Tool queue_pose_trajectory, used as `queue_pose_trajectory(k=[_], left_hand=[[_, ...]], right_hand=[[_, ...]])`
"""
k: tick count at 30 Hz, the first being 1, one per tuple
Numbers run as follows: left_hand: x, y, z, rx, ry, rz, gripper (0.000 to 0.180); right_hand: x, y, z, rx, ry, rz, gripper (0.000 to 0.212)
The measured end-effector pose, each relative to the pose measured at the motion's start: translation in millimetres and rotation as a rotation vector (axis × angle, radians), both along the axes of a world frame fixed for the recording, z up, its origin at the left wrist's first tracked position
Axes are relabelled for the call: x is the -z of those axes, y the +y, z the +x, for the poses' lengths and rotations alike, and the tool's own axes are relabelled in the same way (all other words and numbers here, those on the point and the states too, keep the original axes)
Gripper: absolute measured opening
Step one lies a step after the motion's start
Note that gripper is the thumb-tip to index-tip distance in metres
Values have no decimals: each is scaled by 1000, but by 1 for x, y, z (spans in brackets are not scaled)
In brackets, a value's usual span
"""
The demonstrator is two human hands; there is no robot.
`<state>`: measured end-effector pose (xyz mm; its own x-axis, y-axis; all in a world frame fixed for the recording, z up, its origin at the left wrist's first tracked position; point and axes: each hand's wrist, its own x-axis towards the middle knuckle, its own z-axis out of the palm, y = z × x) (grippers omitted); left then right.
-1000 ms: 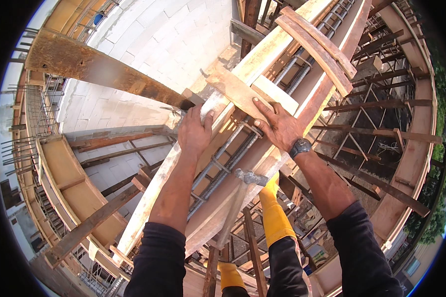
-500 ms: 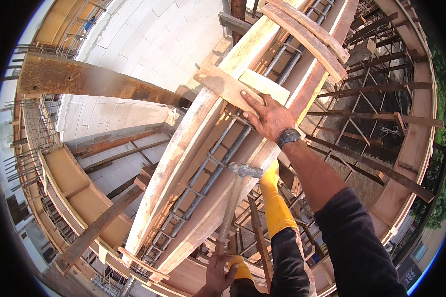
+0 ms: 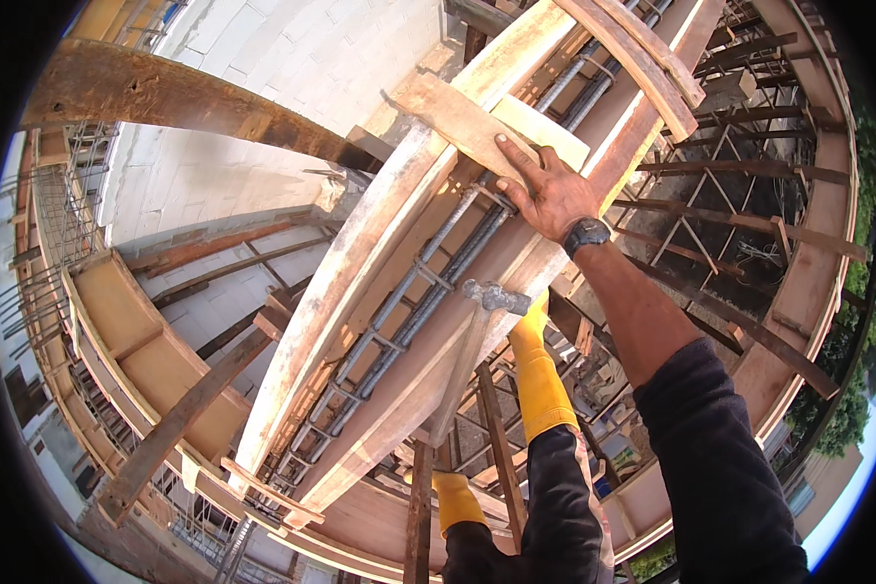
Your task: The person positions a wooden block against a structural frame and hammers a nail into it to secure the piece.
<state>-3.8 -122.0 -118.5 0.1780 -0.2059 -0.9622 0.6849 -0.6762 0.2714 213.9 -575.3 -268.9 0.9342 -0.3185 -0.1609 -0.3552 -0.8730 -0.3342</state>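
My right hand [image 3: 561, 200], with a dark watch on its wrist, lies with fingers stretched on a short wooden board [image 3: 457, 117]. That board spans the top of a long timber beam form [image 3: 360, 229]; a second short wood piece [image 3: 535, 131] lies against it. Inside the form run tied steel bars [image 3: 438, 258]. A claw-less hammer [image 3: 496, 297] with a grey metal head leans at the form's near side, its wooden handle pointing down. No hand touches the hammer. My left hand is out of sight.
Two curved wooden cleats [image 3: 642, 63] cross the form farther up. A thick brown timber [image 3: 195, 97] juts in at upper left, by a white block wall [image 3: 292, 68]. My yellow boots [image 3: 543, 389] stand among props and timbers. Deep framing [image 3: 720, 214] drops away at right.
My left hand, earlier low near the end of the hammer handle, has left the picture. The view has shifted slightly; my right hand stays on the board.
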Motion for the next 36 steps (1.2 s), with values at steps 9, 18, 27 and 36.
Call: queue_pose_trajectory(k=[9, 18, 27, 36], left_hand=[[-4, 4, 7, -54, 61, 1, 24], [-17, 22, -4, -163, 147, 17, 23], [-32, 40, -14, -262, 238, 71, 21], [-45, 39, -17, -298, 279, 135, 20]], right_hand=[[-3, 1, -3, 0, 36, 44, 57], [28, -22, -3, -100, 11, 110, 56], [29, -34, -1, -208, -100, 151, 61], [18, -26, -1, -147, -49, 128, 61]])
